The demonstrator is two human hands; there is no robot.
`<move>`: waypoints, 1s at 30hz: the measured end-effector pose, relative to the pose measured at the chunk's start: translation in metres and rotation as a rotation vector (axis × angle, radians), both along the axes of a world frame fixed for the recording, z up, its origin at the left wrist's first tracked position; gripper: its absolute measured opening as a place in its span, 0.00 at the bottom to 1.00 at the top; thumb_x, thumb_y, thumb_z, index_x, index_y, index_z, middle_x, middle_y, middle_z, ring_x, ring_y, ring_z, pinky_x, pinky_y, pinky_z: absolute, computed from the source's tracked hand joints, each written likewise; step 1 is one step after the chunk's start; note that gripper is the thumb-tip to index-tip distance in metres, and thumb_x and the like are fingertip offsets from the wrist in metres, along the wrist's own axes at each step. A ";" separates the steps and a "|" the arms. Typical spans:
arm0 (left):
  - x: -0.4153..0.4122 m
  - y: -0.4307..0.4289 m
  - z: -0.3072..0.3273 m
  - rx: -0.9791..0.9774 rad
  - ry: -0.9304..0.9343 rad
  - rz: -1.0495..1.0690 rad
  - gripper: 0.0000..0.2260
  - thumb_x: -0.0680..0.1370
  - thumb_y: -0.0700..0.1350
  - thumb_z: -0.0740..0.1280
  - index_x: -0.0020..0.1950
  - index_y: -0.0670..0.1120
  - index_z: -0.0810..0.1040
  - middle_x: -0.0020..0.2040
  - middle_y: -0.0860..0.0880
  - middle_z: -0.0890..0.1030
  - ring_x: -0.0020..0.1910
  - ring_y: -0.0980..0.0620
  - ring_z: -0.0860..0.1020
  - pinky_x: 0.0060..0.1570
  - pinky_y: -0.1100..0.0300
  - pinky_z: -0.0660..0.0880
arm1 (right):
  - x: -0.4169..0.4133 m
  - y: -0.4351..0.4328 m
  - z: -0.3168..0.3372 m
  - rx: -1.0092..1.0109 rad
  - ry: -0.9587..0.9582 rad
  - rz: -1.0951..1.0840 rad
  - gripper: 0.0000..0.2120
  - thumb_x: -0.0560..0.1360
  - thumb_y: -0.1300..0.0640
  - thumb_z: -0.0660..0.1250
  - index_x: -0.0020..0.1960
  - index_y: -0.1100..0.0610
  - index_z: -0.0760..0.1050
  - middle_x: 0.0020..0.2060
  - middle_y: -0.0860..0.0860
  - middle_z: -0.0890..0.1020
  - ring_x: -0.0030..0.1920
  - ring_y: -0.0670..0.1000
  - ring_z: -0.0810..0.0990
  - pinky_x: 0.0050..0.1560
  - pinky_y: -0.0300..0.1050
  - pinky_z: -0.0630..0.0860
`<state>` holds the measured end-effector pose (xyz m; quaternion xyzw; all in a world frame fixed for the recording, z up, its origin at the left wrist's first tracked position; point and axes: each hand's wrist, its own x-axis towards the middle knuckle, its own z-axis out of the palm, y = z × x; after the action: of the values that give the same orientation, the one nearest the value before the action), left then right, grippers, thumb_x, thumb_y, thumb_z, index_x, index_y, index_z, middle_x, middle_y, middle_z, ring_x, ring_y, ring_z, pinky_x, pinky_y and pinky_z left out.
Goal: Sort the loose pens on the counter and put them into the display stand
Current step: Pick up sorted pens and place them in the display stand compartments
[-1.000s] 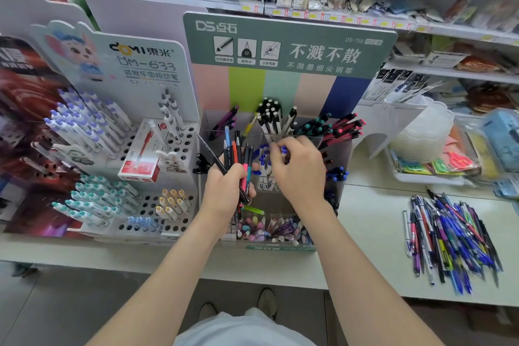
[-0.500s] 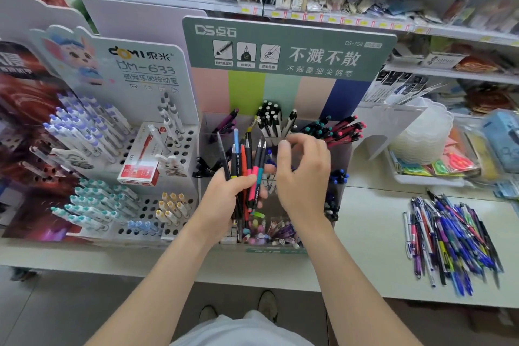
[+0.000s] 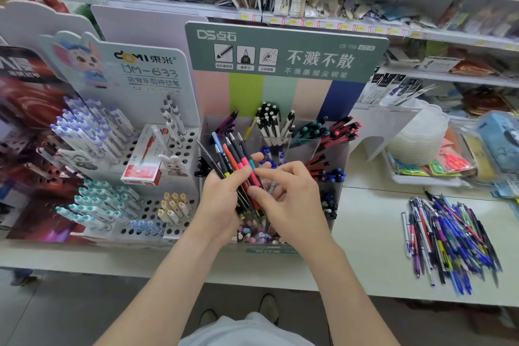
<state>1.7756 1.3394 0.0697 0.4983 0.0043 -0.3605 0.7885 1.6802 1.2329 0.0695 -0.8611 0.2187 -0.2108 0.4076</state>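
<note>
My left hand [image 3: 222,205] grips a fanned bunch of pens [image 3: 234,154] with dark barrels and blue, red, pink and teal grips, tips pointing up. My right hand [image 3: 286,194] pinches one of the pens in that bunch between thumb and forefinger, low on its barrel. Both hands hover in front of the clear display stand [image 3: 335,154] with the green header, whose compartments hold black-white, teal, red and blue pens. A pile of loose pens [image 3: 449,236] lies on the white counter [image 3: 365,233] at the right.
A white perforated pen stand [image 3: 134,149] with purple, teal and yellow capped pens and a red-white box [image 3: 143,160] stands on the left. A tray with plastic dishes [image 3: 418,137] sits at the back right. Stocked shelves run behind.
My right hand came back from the stand's compartments down to the bunch in my left hand and now pinches one pen. The left hand lifted the bunch slightly and fanned it.
</note>
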 end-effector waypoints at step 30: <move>-0.020 -0.064 0.022 -0.038 -0.037 -0.036 0.08 0.86 0.35 0.64 0.63 0.42 0.78 0.44 0.45 0.81 0.42 0.48 0.81 0.47 0.49 0.80 | -0.039 -0.074 0.043 -0.107 -0.338 -0.617 0.13 0.84 0.64 0.64 0.66 0.56 0.81 0.55 0.47 0.83 0.52 0.45 0.79 0.58 0.43 0.78</move>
<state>1.7559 1.2751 0.0921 0.4897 -0.0262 -0.3651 0.7913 1.6408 1.1584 0.1121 -0.7276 0.3868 -0.4747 0.3093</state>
